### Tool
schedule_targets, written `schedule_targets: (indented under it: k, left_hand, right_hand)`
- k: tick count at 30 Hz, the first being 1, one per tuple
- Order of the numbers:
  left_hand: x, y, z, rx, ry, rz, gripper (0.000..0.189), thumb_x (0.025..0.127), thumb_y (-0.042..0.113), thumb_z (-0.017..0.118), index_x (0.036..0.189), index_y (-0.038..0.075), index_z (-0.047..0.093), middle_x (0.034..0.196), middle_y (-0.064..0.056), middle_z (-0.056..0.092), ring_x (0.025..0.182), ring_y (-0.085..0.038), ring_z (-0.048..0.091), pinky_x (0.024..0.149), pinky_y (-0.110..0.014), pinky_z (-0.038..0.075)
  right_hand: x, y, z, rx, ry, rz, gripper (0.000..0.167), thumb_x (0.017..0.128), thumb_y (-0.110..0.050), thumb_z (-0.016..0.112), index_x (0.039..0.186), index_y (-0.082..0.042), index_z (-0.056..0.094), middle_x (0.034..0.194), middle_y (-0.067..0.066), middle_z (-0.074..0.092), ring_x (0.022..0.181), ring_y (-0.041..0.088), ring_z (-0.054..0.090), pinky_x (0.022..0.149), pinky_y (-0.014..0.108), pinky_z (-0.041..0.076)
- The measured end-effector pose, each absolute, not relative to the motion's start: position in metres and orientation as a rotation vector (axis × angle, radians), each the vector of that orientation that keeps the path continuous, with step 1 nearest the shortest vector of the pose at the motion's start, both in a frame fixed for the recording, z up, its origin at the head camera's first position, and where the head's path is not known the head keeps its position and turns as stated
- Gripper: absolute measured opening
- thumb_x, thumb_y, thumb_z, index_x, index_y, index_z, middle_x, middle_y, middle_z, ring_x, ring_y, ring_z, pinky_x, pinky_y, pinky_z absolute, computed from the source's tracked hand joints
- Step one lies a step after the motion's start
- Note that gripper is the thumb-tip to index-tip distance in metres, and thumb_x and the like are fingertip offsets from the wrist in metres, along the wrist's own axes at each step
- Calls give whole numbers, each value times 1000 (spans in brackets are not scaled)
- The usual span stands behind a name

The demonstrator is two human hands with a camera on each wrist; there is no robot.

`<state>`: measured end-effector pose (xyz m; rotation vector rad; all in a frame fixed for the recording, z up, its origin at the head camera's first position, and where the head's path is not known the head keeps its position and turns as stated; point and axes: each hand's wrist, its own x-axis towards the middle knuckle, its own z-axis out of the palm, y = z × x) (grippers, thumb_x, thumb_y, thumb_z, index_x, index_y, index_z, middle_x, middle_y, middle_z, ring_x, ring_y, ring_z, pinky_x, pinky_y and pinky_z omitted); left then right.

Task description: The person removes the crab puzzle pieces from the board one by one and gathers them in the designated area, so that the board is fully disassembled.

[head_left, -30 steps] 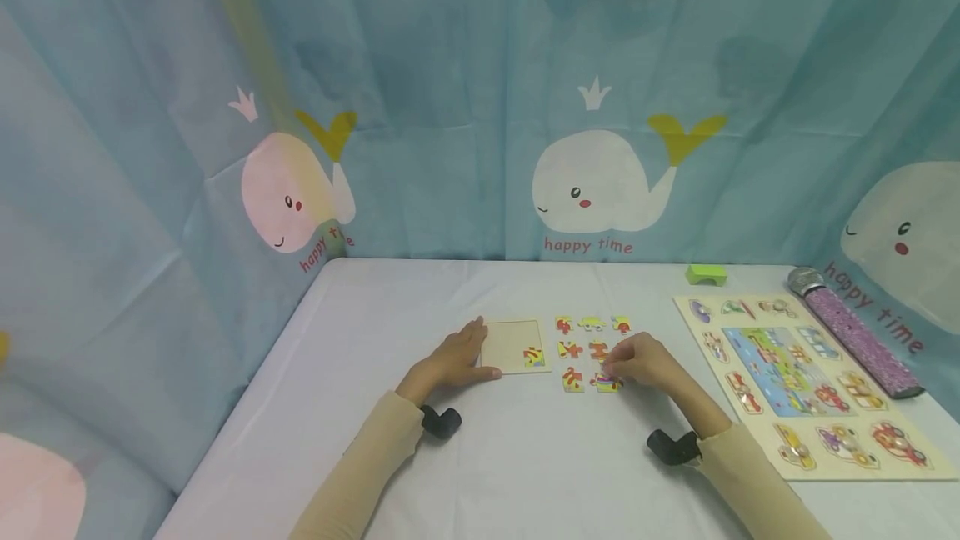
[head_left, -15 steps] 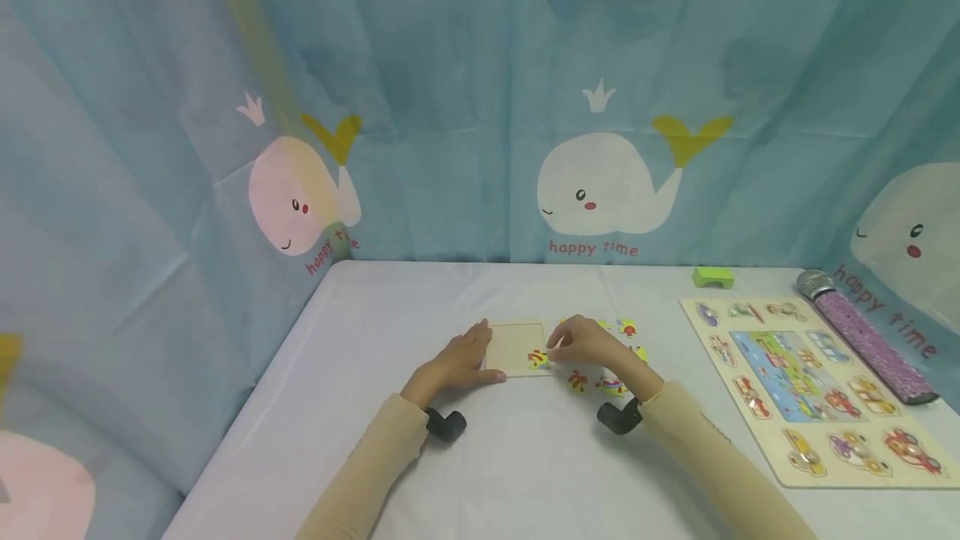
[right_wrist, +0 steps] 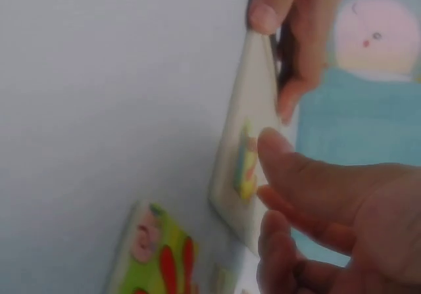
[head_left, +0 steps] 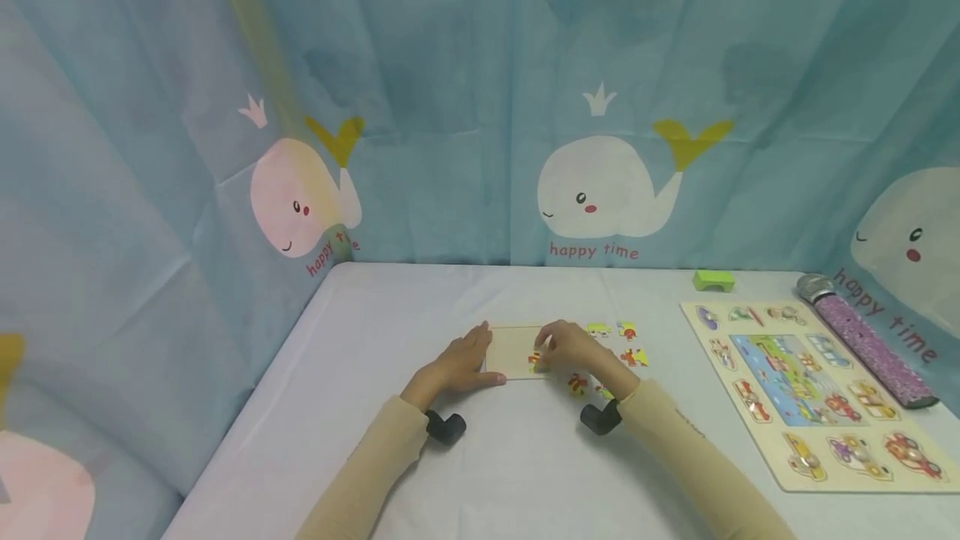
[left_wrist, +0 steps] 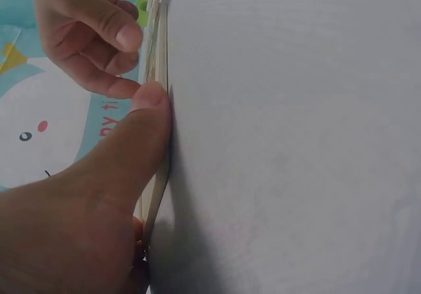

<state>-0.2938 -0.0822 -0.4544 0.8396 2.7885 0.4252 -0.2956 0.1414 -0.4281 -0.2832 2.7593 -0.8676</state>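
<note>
My left hand (head_left: 457, 361) rests along the left side of a square wooden puzzle tray (head_left: 510, 350), fingers straight, thumb along its front edge. A yellow, red and blue jigsaw piece (right_wrist: 246, 169) lies on the tray near its right front corner. Over that corner is my right hand (head_left: 566, 346), fingertips close beside the piece; contact is hard to tell. In the right wrist view a gap shows between thumb and fingers, with nothing seen in it. Several loose jigsaw pieces (head_left: 627, 330) lie right of the tray, some hidden by the right hand.
A large wooden picture board (head_left: 757, 407) with vehicle shapes lies at the right. Behind it stands a small green arch block (head_left: 713, 280). A microphone with a sparkly pink handle (head_left: 873, 344) lies along the board's far side. Whale-print curtains (head_left: 450, 190) enclose the white table.
My right hand has moved left from the loose pieces to the tray's right corner. The left hand keeps its place on the tray. The head view has shifted slightly.
</note>
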Motion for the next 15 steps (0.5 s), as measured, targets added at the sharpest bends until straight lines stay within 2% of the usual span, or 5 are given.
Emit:
schedule_targets:
  k: [5,15]
  left_hand:
    - [-293,-82,-455,851,2787,432,87,86,53,54,142,-6,23,152,-24,13,140,-35,17,111,-49,24]
    - [-295,-82,-455,827,2790,443,88,85,53,54,143,-4,22,153,-21,12,141,-33,16,112,-47,22]
  right_hand:
    - [-293,141,-432,-316,2765,-870,25,70,-15,79,91,-11,65,74,4,58,62,15,52,52,24,42]
    - [-292,141,-433,-359,2762,-902,26,71,-12,77,92,-10,62,74,3,57,62,15,50,53,24,41]
